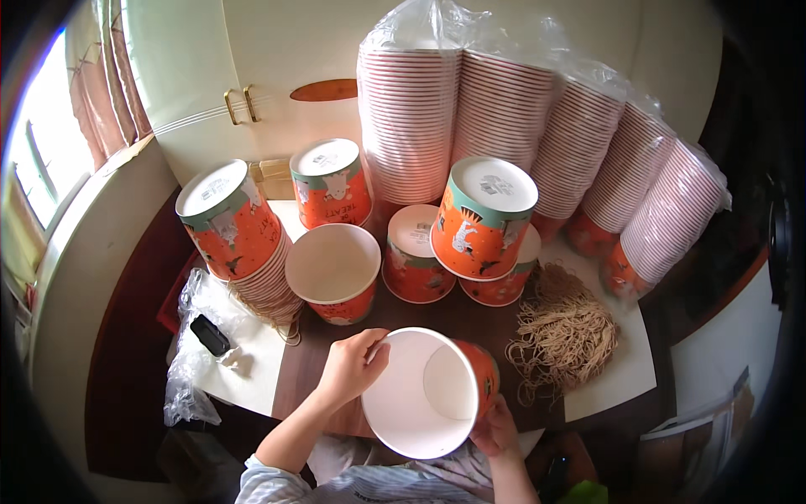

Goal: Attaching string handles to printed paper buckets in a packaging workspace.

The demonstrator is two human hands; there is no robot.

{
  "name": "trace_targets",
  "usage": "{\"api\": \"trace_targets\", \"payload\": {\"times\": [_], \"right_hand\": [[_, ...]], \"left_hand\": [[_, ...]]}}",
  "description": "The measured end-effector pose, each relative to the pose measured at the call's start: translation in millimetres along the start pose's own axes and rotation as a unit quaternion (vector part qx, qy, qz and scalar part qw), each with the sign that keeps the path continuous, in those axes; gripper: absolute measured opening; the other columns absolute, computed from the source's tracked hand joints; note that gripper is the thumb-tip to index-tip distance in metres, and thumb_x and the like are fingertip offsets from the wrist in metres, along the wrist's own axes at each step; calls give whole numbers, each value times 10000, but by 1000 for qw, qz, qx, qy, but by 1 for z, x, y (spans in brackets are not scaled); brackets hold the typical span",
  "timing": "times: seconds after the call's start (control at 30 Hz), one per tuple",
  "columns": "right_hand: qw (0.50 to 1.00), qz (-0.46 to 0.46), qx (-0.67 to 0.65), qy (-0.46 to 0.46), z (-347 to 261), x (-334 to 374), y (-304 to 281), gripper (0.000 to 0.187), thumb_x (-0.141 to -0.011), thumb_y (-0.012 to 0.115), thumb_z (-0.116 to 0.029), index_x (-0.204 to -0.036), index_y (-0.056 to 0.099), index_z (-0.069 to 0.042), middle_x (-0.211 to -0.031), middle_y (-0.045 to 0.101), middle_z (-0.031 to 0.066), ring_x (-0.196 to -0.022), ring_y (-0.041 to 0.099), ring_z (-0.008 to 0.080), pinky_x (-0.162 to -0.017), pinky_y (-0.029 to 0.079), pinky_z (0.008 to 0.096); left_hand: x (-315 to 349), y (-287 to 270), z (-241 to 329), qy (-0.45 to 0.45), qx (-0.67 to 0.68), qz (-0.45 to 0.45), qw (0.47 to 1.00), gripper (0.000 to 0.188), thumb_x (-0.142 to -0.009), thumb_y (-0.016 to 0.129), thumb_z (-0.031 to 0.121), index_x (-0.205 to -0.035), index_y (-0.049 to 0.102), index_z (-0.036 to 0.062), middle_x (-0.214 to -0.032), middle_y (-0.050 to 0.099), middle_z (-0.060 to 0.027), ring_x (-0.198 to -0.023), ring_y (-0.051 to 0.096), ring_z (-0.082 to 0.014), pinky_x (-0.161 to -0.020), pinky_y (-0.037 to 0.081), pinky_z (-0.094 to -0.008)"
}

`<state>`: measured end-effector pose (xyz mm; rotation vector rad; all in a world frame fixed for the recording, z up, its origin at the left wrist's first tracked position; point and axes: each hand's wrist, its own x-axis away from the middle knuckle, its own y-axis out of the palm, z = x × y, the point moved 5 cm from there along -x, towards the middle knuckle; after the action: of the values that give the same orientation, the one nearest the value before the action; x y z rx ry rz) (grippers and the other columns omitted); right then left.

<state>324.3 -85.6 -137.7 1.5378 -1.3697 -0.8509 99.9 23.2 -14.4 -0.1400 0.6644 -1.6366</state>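
Observation:
An orange paper bucket (390, 403) with a white inside is tilted on its side near the table's front edge, its open mouth toward me. Curled fingers of my left hand (353, 365) close on the upper left of its rim. My right hand (497, 428) grips the printed outer wall at the lower right, its fingertips partly hidden by the bucket. Just beyond stands another bucket (336, 265), mouth up. To its right, one upside-down bucket (478, 231) rests on two more upside-down buckets (411, 273). A tangled heap of tan cord (571, 332) lies right of them.
Tall nested bucket stacks (411, 118) in clear plastic line the back and right. At left stand a stack of upturned buckets (231, 227) with cords hanging from it and another upturned bucket (336, 189). A black case (210, 335) lies by crumpled plastic (189, 395).

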Motion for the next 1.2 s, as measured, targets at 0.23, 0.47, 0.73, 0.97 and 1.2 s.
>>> {"api": "trace_targets", "payload": {"times": [0.23, 0.47, 0.73, 0.97, 1.2], "right_hand": [[996, 54, 59, 32, 3, 13, -9, 102, -857, 560, -98, -922, 548, -20, -1026, 593, 142, -964, 585, 323, -839, 458, 586], [950, 38, 306, 52, -48, 5, 1, 316, -832, 543, 13, -1140, 476, -16, -1092, 565, 96, -1058, 513, 160, -924, 404, 295], [729, -238, 641, -33, -27, -56, 113, 166, -829, 592, -74, -986, 615, -22, -994, 615, 92, -932, 590, 184, -806, 459, 283], [781, -252, 566, 76, -12, -61, 114, 136, -840, 600, -112, -915, 630, -2, -857, 623, 49, -767, 591, 101, -663, 475, 237], [756, -266, 597, 43, -17, -59, 118, 113, -814, 623, -75, -901, 630, -4, -851, 630, 57, -795, 596, 109, -687, 471, 242]], "left_hand": [[1, 9, -12, -8, -22, 35, 999, 157, -773, 595, 93, -891, 600, -11, -734, 623, -165, -623, 633, -252, -541, 486, -301], [2, 12, 10, 163, -84, -13, 983, 99, -680, 630, 49, -768, 584, 43, -606, 554, -81, -527, 567, -243, -486, 461, -324], [27, 18, 64, 390, -108, -123, 906, 222, -598, 691, 61, -785, 576, 93, -590, 505, -17, -502, 516, -196, -463, 426, -303], [33, 18, 74, 408, -112, -129, 897, 297, -575, 713, 49, -773, 497, 94, -676, 590, -17, -510, 562, -177, -442, 432, -277], [32, 27, 67, 376, -110, -166, 905, 256, -575, 715, 52, -700, 495, 94, -652, 585, -8, -530, 582, -183, -464, 458, -283]]}}
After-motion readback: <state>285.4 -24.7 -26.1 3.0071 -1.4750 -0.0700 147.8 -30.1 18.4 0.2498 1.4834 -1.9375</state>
